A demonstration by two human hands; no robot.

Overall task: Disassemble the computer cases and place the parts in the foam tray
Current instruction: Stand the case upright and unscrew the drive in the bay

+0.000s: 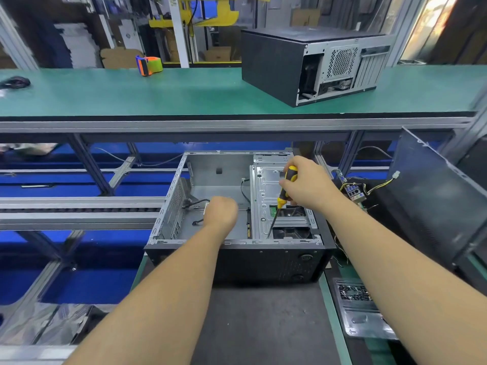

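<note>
An open computer case (pixel 168 206) lies on its side in front of me, its grey metal inside exposed. My right hand (pixel 308 184) grips a yellow-and-black screwdriver (pixel 286 188). Its tip points down at the near edge of the drive cage (pixel 263 196) on the case's right side. My left hand (pixel 221 212) reaches down into the case floor, and its fingers are hidden from me. Black cables (pixel 196 202) lie loose inside the case to the left.
A second closed computer case (pixel 276 67) stands on the green upper shelf (pixel 158 93), with a tape dispenser (pixel 149 65) to the left. A removed side panel (pixel 434 201) and loose wiring (pixel 355 192) sit at right. A plastic tray with screws (pixel 354 293) lies near right.
</note>
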